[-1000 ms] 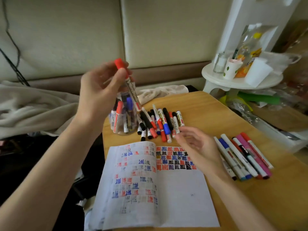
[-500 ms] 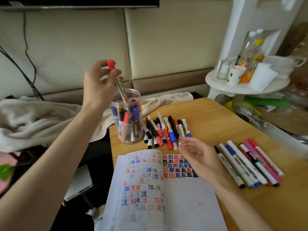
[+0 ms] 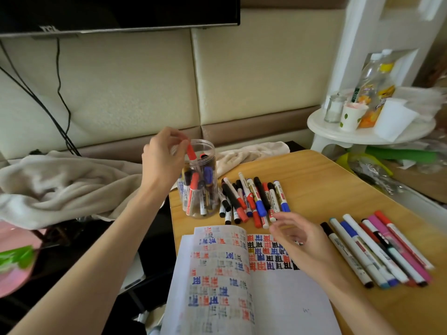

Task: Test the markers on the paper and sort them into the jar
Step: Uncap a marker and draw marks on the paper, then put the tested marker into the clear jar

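Soft flat daylight, strongest at right where the white shelf (image 3: 338,135) and its cups (image 3: 350,117) wash out a little; shadows are faint, even under my right-hand fingers (image 3: 292,220) on the notebook (image 3: 290,305), while the gap left of the table (image 3: 326,180) goes near black. Wide lens bows the screen (image 3: 121,10) edge and wall panels (image 3: 254,81) toward the corners. Pink-green thing (image 3: 14,262) lower left is motion-smeared, notebook's left page soft, centre sharp.

beige blanket (image 3: 60,184) left | black screen (image 3: 116,10) above | white round stand (image 3: 326,132) holding cups (image 3: 350,116), bottle (image 3: 377,88)
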A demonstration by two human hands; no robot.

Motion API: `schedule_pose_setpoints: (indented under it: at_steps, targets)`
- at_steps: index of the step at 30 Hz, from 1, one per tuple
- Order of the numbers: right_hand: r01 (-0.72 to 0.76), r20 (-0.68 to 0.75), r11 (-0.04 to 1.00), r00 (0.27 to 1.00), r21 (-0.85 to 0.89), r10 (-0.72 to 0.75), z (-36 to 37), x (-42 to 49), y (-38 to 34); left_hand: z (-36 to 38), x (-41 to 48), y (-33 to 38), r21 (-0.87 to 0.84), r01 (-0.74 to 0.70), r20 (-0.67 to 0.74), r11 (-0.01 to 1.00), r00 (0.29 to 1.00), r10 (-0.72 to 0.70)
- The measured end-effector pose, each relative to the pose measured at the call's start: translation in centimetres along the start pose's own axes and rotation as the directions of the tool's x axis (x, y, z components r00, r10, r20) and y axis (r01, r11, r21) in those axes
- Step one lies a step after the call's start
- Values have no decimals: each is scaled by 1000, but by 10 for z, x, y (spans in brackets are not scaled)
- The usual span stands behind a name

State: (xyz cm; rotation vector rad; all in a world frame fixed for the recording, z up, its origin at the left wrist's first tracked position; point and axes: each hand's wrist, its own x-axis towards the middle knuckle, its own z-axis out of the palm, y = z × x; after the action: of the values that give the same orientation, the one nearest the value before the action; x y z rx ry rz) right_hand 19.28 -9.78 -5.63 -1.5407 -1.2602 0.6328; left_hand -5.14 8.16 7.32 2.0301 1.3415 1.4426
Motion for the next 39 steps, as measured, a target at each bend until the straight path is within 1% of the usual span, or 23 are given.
schedule_pose_setpoints:
  at_steps: [3,6,8,12,13,15,16,17,18,19,20,21,22,23,25,26,28,30,31,33,35,37,39]
  targets:
    - [-12,7,1000,1000,-2,12,1,0,1,3,-7,-4,110,3,53,994,999,-9]
    - [-22,7,1000,1000,-4,22,2,0,1,5,-15,-10,138,-56,134,989,990,37]
    - [-26,6,1000,1000,-7,26,2,0,1,5,-16,-13,180,-110,160,977,984,82]
    - [-20,6,1000,1000,-3,20,2,-1,0,3,-14,-17,144,-132,217,981,971,99]
    - [-18,6,1000,1000,-2,18,2,-1,0,2,-15,-18,155,-150,250,977,962,108]
    - [-22,8,1000,1000,6,21,2,-1,-1,4,-17,-20,232,-194,287,953,950,124]
    - [-23,10,1000,1000,11,23,2,0,-2,4,-20,-20,257,-220,268,941,952,149]
    - [-22,10,1000,1000,15,22,1,0,-3,4,-23,-19,249,-242,230,938,955,186]
    - [-21,9,1000,1000,14,21,1,1,-3,4,-28,-16,205,-267,173,942,957,234]
    - [-23,5,1000,1000,9,23,0,2,-3,4,-35,-12,125,-298,96,946,953,288]
    - [-25,2,1000,1000,2,24,-1,3,-3,5,-45,-8,43,-338,12,940,941,338]
    - [-28,-4,1000,1000,-1,28,-1,5,-3,5,-55,-4,0,-383,-62,924,922,383]
    - [-34,-15,999,999,-10,34,-3,6,-1,8,-67,2,-10,-420,-108,907,902,417]
    - [-39,-21,999,999,-18,39,-3,8,-1,9,-78,7,-22,-441,-120,897,892,435]
    - [-59,-47,998,997,-37,58,-6,11,-1,18,-99,12,-103,-419,-47,902,908,416]
    - [-62,-66,997,996,-44,59,-8,13,0,23,-107,14,-146,-387,19,910,919,394]
    - [-56,-111,996,993,-68,49,-10,16,3,34,-120,15,-218,-276,183,936,931,317]
    - [-60,-135,992,990,-111,45,-13,19,6,44,-127,14,-238,-185,327,953,909,259]
    - [-58,-141,988,989,-143,38,-14,20,8,49,-129,13,-231,-166,370,959,896,244]
    - [-36,-152,971,988,-238,-1,-15,23,10,57,-130,9,-222,-151,417,963,879,234]
    - [9,-130,927,990,-376,-63,-15,27,11,63,-131,6,-227,-138,430,964,874,226]
    - [63,-67,839,991,-540,-117,-15,31,13,69,-131,4,-231,-148,428,962,872,237]
    - [91,10,731,993,-676,-114,-15,34,17,71,-133,4,-230,-161,432,960,867,249]
